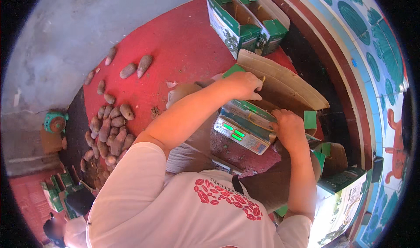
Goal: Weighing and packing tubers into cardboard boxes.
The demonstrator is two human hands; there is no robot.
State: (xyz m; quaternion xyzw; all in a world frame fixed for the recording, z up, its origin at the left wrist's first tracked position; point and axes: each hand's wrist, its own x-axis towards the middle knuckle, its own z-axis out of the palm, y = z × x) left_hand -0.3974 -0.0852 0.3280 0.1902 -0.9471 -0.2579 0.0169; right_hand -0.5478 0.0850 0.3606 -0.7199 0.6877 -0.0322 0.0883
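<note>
An open cardboard box (286, 84), brown inside and green outside, stands at a digital scale (239, 136) with lit green figures. My left hand (245, 85) is closed at the box's left end, beside a short yellow cord. With its fingers curled over the near side panel, my right hand (288, 122) grips the box toward its right end. The far flap leans up and outward. How far the box rests on the scale is hidden by its near panel, and its bottom is out of sight.
Brown elongated tubers (111, 132) lie heaped on the red floor covering (175, 38) at left, with several loose ones farther off. Two open boxes (245, 22) stand at the far side. A printed carton (341, 204) is at my right. Another person (72, 228) is at lower left.
</note>
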